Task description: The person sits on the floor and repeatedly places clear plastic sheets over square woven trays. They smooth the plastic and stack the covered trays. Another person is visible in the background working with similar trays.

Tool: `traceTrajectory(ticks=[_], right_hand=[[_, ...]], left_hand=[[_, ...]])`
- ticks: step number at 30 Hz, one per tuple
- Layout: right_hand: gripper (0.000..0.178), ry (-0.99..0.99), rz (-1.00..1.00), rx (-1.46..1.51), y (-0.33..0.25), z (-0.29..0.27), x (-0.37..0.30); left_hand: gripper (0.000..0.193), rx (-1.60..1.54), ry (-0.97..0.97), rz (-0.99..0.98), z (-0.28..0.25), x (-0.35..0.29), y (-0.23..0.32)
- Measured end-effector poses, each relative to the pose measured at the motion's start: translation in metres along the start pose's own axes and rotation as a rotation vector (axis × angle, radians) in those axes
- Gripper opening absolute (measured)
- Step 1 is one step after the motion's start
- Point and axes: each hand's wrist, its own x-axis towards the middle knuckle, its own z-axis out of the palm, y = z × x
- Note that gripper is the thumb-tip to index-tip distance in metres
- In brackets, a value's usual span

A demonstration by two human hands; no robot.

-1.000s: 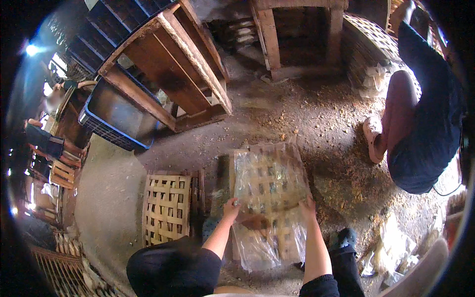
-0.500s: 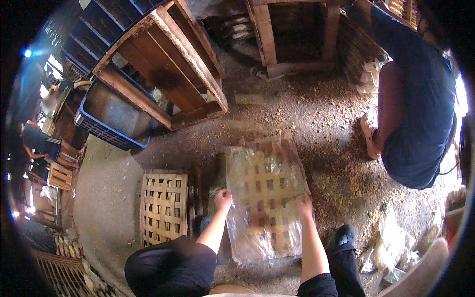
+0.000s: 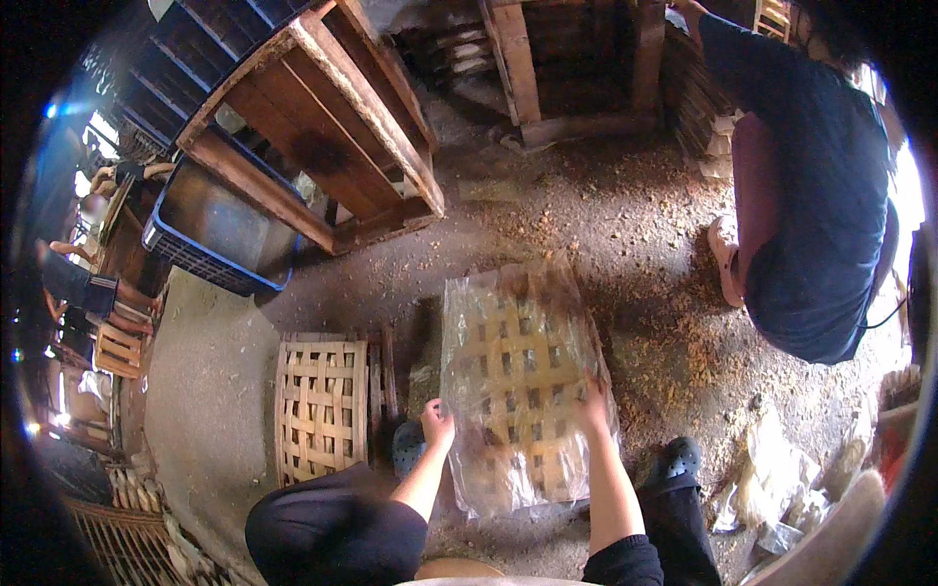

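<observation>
In front of me a clear plastic sheet [image 3: 469,493] covers a woven bamboo tray [image 3: 507,400], whose open lattice shows through it. I cannot tell whether the plastic is a bag around the tray or only lies over it. My left hand [image 3: 437,424] is closed at the plastic's left edge, fingers curled in. On the opposite edge my right hand [image 3: 592,405] is closed on the plastic, its fingertips partly blurred behind the film. Beside my left knee stands another woven bamboo tray [image 3: 320,400], uncovered.
Crumbs litter the dirt floor [image 3: 645,254]. At the right a person [image 3: 816,205] bends beside stacked trays. Crumpled plastic [image 3: 777,469] lies near my right shoe [image 3: 681,457]. A wooden frame [image 3: 313,146] and a blue-rimmed crate [image 3: 225,234] stand far left; two people are beyond.
My left hand has slid a little toward me along the plastic's edge. The plastic's far end now reaches slightly farther away. The bending person has shifted slightly left.
</observation>
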Motion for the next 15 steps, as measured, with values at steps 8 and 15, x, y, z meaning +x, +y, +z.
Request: traceTrajectory(ticks=[8,15], right_hand=[[0.041,0.243,0.188,0.061,0.011,-0.002,-0.033],[0.032,0.27,0.04,0.007,0.021,-0.006,-0.047]], left_hand=[[0.047,0.391,0.141,0.127,-0.002,-0.046,-0.014],[0.04,0.412,0.1,0.189,-0.003,-0.093,-0.047]])
